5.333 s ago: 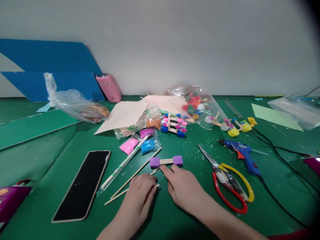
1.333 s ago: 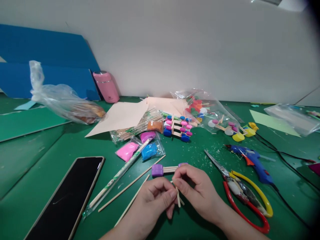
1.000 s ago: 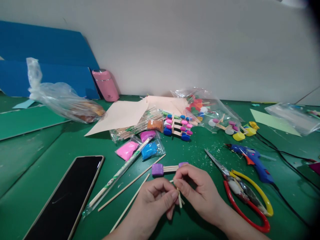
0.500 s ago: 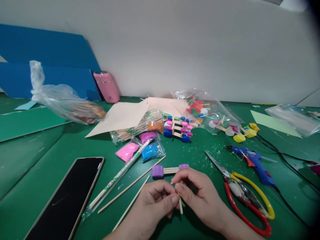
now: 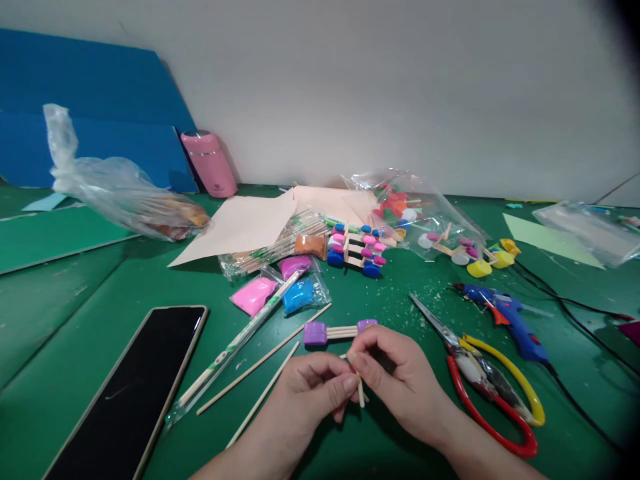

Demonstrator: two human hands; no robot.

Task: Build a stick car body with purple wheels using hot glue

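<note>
Low in the middle of the view, my left hand (image 5: 319, 390) and my right hand (image 5: 397, 383) meet, fingertips pinched together around short wooden sticks (image 5: 361, 395). One stick end pokes down below the fingers; how many pieces there are is hidden. Just beyond my fingers lies a small dumbbell (image 5: 343, 331) of thin sticks with purple clay ends, its right end partly behind my right hand. To the left of my left hand rest two long wooden sticks, the nearer one (image 5: 263, 395) running under my wrist and the other (image 5: 265, 360) farther left.
Scissors (image 5: 480, 373) with red and yellow handles and a blue glue gun (image 5: 505, 317) with its cord lie right. A phone (image 5: 130, 393) is left, beside wrapped chopsticks (image 5: 240, 340). Behind are clay packets (image 5: 254, 295), a miniature dumbbell rack (image 5: 356, 250), and a pink flask (image 5: 210, 163).
The whole view has shifted slightly, with things appearing a little higher. Both hands keep their pinch on the short sticks, with hardly any finger movement.
</note>
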